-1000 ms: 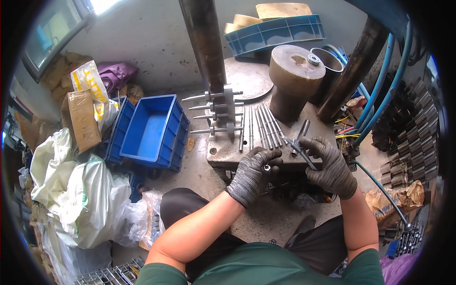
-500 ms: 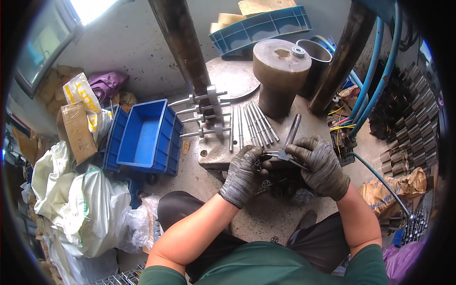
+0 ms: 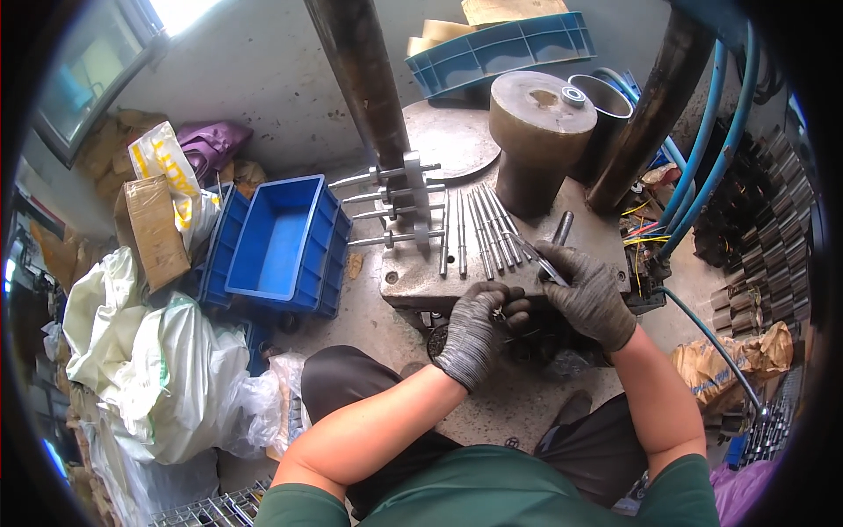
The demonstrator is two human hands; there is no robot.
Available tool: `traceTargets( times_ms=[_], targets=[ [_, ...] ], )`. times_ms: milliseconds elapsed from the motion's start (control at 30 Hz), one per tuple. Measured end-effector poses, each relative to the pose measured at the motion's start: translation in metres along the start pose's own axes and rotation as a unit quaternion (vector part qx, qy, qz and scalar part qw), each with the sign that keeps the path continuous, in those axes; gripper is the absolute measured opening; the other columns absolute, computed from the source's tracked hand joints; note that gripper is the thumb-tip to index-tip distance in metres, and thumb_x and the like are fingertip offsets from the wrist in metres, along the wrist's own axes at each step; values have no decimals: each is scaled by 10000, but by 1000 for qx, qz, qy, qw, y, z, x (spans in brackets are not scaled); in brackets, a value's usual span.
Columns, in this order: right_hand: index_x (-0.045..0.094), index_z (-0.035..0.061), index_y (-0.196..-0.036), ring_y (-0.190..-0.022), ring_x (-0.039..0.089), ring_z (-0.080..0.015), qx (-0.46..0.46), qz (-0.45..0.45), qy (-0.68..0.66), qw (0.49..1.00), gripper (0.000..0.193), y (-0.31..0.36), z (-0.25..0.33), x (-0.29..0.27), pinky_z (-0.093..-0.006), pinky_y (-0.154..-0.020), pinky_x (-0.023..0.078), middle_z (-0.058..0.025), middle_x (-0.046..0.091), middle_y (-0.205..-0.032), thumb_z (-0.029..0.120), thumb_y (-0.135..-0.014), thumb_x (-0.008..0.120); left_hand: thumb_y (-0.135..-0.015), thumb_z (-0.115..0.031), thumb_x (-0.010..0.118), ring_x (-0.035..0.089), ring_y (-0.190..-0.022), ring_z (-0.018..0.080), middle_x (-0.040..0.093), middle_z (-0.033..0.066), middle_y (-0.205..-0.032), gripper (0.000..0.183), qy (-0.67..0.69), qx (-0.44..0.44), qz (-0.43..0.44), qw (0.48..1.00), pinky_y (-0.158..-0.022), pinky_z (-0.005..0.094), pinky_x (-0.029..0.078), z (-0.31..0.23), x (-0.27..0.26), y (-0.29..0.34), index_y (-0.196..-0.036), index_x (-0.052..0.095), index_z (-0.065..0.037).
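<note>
My right hand (image 3: 593, 294), in a grey work glove, grips a pair of pliers (image 3: 551, 269) whose tip points up and to the left, over the near ends of the metal rods. My left hand (image 3: 479, 334), also gloved, is held above my knees with its fingers curled together; a small metallic bit shows at the fingertips, too small to name. Several slim stepped metal rods (image 3: 481, 233) lie side by side on the metal bench (image 3: 413, 285). To their left, several rods with round discs (image 3: 413, 206) stand against a dark pillar.
Blue crates (image 3: 279, 294) stand at the left beside white sacks (image 3: 167, 378). A heavy round metal block (image 3: 544, 110) with a bearing (image 3: 573, 95) on top rises at the back of the bench. Blue hoses (image 3: 707, 140) and stacked metal parts (image 3: 764, 237) are at the right.
My hands have moved apart: the right has swung up and right with the pliers, away from the left hand's fingertips. The view has shifted slightly.
</note>
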State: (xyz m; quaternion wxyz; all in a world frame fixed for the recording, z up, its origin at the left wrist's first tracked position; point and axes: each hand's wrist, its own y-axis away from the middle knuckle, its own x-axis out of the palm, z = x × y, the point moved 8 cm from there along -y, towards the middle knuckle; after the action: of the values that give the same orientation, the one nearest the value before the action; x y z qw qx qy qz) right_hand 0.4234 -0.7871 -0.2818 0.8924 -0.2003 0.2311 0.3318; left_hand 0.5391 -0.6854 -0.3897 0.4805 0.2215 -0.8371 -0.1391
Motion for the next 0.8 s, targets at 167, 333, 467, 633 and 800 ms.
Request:
traceTargets(
  times_ms=[167, 333, 467, 633, 800],
  targets=[
    [582, -23, -1418, -877, 644, -132, 134, 62, -139, 979, 560, -31, -20, 44, -304, -807, 556, -121, 730, -1106, 58, -879, 710, -1034, -23, 467, 704, -935, 280, 673, 195, -1138, 248, -169, -110, 28, 979, -790, 374, 608, 76, -9, 11, -1270, 531, 16],
    [563, -18, -1447, -794, 628, -124, 219, 72, -186, 955, 592, -62, -35, 74, -274, -711, 541, -93, 715, -992, 110, -891, 719, -1074, -82, 489, 710, -913, 264, 704, 177, -1120, 249, -223, -185, 42, 956, -757, 367, 619, 101, -15, 15, -1313, 511, -14],
    [560, -36, -1441, -835, 650, -129, 230, 62, -185, 953, 599, -81, -36, 84, -283, -762, 551, -114, 735, -1042, 85, -875, 717, -1079, -99, 494, 713, -876, 261, 712, 175, -1086, 241, -237, -184, 50, 953, -720, 366, 614, 105, -23, 5, -1308, 512, -24],
    [561, -8, -1454, -819, 650, -133, 200, 69, -174, 962, 604, -88, -36, 87, -290, -757, 555, -117, 739, -1034, 83, -876, 714, -1071, -119, 523, 701, -824, 218, 726, 140, -1023, 211, -271, -148, 61, 949, -701, 346, 596, 99, -27, 0, -1253, 560, -19],
    [536, 32, -1488, -582, 526, -49, 214, 97, -233, 944, 599, -88, -31, 85, -230, -475, 463, 36, 591, -742, 90, -909, 681, -1037, -134, 590, 680, -796, 171, 731, 96, -967, 215, -347, -111, 47, 930, -696, 334, 581, 92, -30, -4, -1209, 645, -19]
  ],
)
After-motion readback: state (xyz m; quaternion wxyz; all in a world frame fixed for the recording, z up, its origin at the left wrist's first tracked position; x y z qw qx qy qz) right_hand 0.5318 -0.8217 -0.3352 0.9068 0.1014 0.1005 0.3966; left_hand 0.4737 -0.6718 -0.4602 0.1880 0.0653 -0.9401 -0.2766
